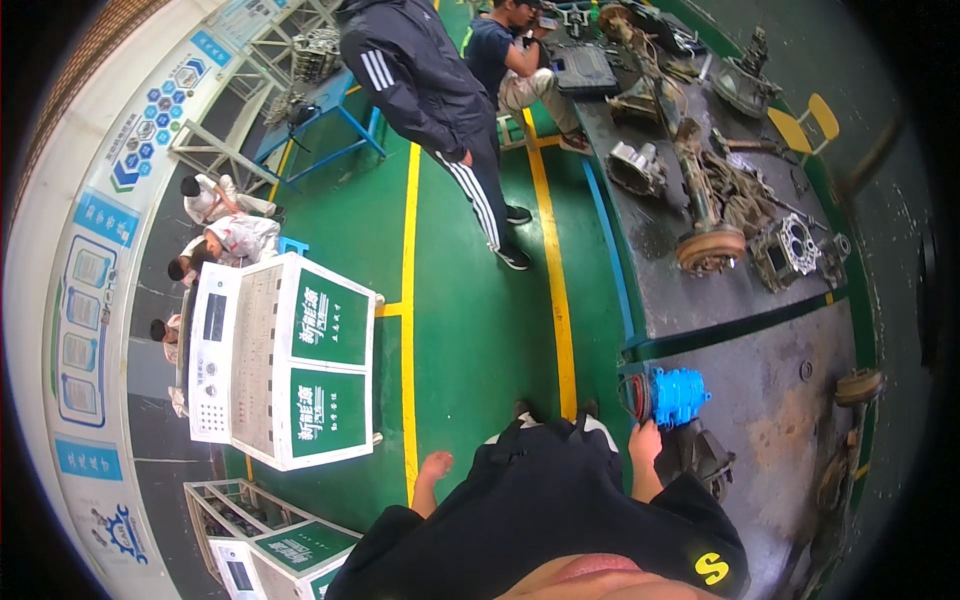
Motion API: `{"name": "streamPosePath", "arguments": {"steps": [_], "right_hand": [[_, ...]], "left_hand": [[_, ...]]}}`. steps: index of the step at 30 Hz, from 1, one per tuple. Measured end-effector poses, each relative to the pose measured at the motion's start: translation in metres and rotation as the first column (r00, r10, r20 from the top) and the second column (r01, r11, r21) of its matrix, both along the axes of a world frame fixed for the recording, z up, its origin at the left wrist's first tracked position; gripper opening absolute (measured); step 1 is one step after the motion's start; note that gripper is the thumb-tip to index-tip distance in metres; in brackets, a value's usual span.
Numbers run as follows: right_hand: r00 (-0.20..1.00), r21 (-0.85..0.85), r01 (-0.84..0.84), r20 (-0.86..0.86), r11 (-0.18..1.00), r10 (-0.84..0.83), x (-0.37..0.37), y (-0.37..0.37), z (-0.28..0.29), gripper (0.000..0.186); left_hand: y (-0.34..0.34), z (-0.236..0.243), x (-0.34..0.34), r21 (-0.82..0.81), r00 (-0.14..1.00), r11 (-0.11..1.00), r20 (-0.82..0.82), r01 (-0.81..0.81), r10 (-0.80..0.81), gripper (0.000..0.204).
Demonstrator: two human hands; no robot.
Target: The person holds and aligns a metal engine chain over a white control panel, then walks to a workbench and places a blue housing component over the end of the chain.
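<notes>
At my left side, my left hand (434, 467) hangs low over the green floor, with nothing seen in it and its fingers loosely apart. My right hand (645, 442) is at the near-left edge of the metal workbench, just below a blue ribbed motor-like unit (680, 396). Whether its fingers touch that unit or the bench edge cannot be made out. A dark round end with a reddish rim (634, 398) faces left from the blue unit. Right below it lies a dark, greasy metal part (703, 458), close to my right forearm.
The far bench (680, 310) carries gearbox housings, an axle with a rusty brake drum (710, 250) and a black tool case (584, 70). A person in a dark tracksuit (430, 90) stands ahead; another sits by the bench. White-and-green consoles (330, 350) line the left, with people behind.
</notes>
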State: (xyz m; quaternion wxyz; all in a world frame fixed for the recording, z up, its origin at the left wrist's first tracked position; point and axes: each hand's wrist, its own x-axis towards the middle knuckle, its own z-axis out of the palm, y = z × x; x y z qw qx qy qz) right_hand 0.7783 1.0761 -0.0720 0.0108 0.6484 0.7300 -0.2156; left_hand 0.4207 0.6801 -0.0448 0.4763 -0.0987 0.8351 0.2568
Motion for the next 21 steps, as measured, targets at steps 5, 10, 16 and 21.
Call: {"name": "streamPosePath", "arguments": {"steps": [5,10,16,21], "right_hand": [[0.997,-0.128,0.072,0.048,0.989,-0.066,-0.007,0.010,0.014,0.055],[0.993,-0.049,0.031,0.119,0.998,-0.025,-0.019,0.025,0.024,0.045],[0.994,0.050,-0.035,0.106,0.998,0.030,-0.020,0.033,0.029,0.043],[0.997,0.143,-0.058,0.063,0.988,0.050,-0.025,0.036,0.042,0.038]], "left_hand": [[-0.011,-0.011,0.000,0.047,1.000,0.999,0.004,0.018,-0.018,0.030],[0.000,-0.007,-0.004,0.009,0.997,0.998,0.046,0.060,-0.061,0.030],[0.006,-0.006,-0.011,-0.021,0.992,0.996,0.095,0.086,-0.083,0.033],[0.009,-0.013,-0.017,0.041,0.993,0.994,0.055,0.105,-0.107,0.036]]}}
